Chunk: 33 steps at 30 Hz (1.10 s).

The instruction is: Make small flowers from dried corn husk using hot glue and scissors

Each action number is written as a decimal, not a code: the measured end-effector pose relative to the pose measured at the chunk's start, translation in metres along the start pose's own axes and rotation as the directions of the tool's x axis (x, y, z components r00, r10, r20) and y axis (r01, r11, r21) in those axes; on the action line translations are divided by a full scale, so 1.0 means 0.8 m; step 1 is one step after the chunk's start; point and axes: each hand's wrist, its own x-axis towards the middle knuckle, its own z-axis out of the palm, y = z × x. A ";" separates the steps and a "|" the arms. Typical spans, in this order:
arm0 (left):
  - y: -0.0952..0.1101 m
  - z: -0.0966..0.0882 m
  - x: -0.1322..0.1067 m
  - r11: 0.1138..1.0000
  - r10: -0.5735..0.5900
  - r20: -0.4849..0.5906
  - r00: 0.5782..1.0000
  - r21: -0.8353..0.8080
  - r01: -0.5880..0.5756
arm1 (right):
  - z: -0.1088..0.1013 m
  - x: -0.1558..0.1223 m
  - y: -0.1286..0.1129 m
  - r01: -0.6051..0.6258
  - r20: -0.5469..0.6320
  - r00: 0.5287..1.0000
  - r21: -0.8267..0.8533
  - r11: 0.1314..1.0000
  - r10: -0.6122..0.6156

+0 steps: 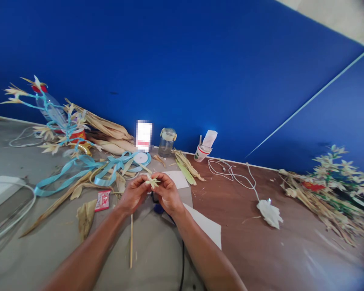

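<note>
Between my fingertips, above the middle of the table, is a small pale yellow-green flower [153, 182] with pointed petals that look like corn husk. My left hand [135, 193] pinches it from one side. From the other side my right hand [169, 193] grips it with thumb and forefinger. A thin wooden stick [131, 242] lies under my left forearm. Below my right hand a dark blue object [158, 208] with a black cable is partly hidden. Left of my hands lie a red packet [102, 201] and a dry husk piece [85, 220].
Blue ribbon [57, 186] and its spool [142, 158] lie at left among dry husks [104, 127]. Farther back stand a glass jar [166, 143] and a paper cup [202, 153]. A white cable [230, 171] and crumpled tissue [269, 213] lie right, near finished husk flowers [336, 167]. A blue partition [182, 72] rises behind.
</note>
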 end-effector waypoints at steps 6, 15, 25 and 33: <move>-0.004 -0.006 0.002 1.000 -0.001 -0.021 1.000 0.016 0.001 | 0.000 0.002 0.004 0.010 -0.035 0.999 0.002 1.000 -0.010; -0.007 -0.005 0.003 0.999 0.043 -0.060 0.997 0.000 -0.043 | -0.005 0.006 0.013 0.077 -0.109 0.991 0.019 0.997 -0.074; -0.009 -0.007 0.007 0.999 0.051 -0.161 0.986 0.008 -0.051 | -0.005 0.006 0.025 0.087 -0.166 0.982 -0.046 0.995 -0.093; -0.015 -0.008 0.007 0.997 0.053 -0.169 0.984 0.059 -0.044 | 0.000 0.003 0.018 0.119 -0.141 0.981 -0.101 0.988 -0.133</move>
